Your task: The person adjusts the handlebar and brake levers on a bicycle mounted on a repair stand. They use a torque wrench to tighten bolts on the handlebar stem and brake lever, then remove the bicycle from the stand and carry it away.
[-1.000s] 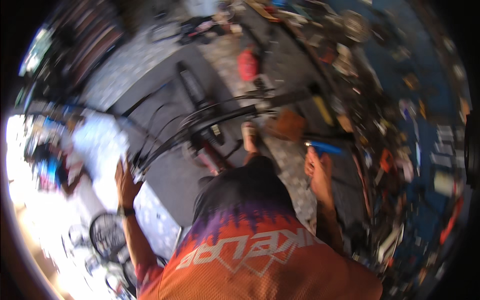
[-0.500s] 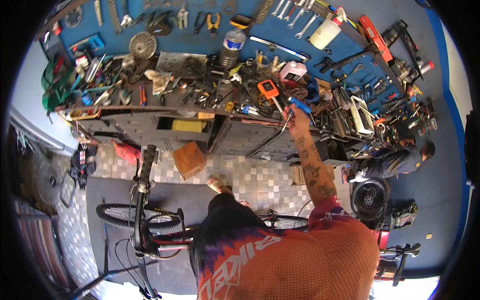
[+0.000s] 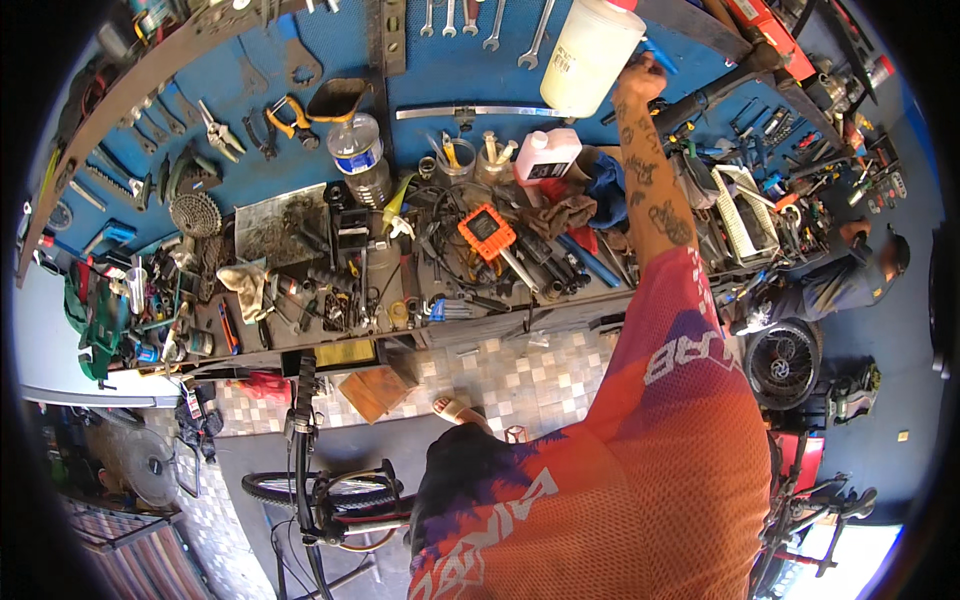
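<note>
My right hand [image 3: 641,80] is raised to the blue tool wall, its arm stretched over the bench. The fingers are closed round a tool with a blue handle [image 3: 657,56]; its shaft is hidden. Just left of the hand is a white plastic bottle [image 3: 594,62] with a red top and pale liquid inside. A dark bar [image 3: 715,97] slants across the wall to the right of the wrist. Several spanners [image 3: 537,36] hang left of the bottle. My left hand is out of the picture.
The cluttered workbench [image 3: 480,325] holds an orange tool with a screen [image 3: 487,232], a pink-white jug [image 3: 547,158] and a clear bottle [image 3: 358,160]. A bicycle [image 3: 310,480] stands at lower left. At right, another person [image 3: 830,285] is beside a wheel [image 3: 783,363].
My right hand has gone up and away from above the bench front to the tool wall, carrying the blue-handled tool. The view has shifted closer to the bench.
</note>
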A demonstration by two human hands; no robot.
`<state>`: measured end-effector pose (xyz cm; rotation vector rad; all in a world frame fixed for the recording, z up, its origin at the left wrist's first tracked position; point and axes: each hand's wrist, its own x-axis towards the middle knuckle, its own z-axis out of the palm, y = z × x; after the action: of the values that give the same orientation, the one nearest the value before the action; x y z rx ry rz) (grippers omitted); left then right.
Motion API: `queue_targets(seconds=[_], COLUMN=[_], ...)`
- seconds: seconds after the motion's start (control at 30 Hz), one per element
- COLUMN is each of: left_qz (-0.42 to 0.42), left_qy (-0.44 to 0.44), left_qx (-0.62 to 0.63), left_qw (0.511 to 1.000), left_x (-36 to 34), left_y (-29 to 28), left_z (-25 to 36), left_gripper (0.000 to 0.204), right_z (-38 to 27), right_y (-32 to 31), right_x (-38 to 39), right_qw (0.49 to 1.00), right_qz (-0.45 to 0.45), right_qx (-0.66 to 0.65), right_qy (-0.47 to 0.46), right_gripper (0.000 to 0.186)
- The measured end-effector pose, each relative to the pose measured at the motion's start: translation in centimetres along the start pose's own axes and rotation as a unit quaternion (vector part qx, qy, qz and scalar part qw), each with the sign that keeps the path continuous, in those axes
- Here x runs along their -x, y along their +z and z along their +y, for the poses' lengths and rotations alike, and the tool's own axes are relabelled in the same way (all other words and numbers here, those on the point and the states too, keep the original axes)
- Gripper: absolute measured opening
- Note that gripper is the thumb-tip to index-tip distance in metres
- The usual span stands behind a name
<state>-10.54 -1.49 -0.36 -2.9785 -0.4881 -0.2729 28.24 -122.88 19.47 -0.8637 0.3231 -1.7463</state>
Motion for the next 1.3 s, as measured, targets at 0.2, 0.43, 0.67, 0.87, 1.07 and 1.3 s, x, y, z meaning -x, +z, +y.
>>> queue_targets(seconds=[0.2,0.43,0.67,0.87,1.07,1.3], left_qz=[-0.021,-0.128,-0.091,-0.07,-0.007,0.009], left_qy=[0.039,-0.104,-0.131,-0.148,-0.119,-0.116], left_qx=[-0.051,0.008,0.04,0.057,0.102,0.119], left_qw=[0.998,0.986,0.986,0.985,0.988,0.986], left_x=[-2.9,-3.2,-3.3,-1.3,0.0,1.2], left_y=[-1.5,-2.4,-2.2,-1.8,-1.9,-1.4], left_z=[3.9,6.0,6.9,5.9,4.6,0.1], left_gripper=[0.033,0.019,0.019,0.022,0.019,0.023], right_z=[5.1,2.8,2.6,3.3,1.5,-11.6], right_y=[-3.6,-6.4,-5.5,-4.6,-8.5,-6.5], right_x=[-15.3,-19.1,-18.4,-14.6,13.5,61.0], right_qw=[0.894,0.749,0.713,0.706,0.871,0.637], right_qz=[0.1,-0.018,-0.015,-0.001,-0.126,-0.741], right_qx=[0.278,0.61,0.67,0.677,0.41,0.212], right_qy=[-0.336,-0.258,-0.207,-0.207,-0.238,-0.026], right_gripper=[0.026,0.034,0.036,0.038,0.038,0.048])
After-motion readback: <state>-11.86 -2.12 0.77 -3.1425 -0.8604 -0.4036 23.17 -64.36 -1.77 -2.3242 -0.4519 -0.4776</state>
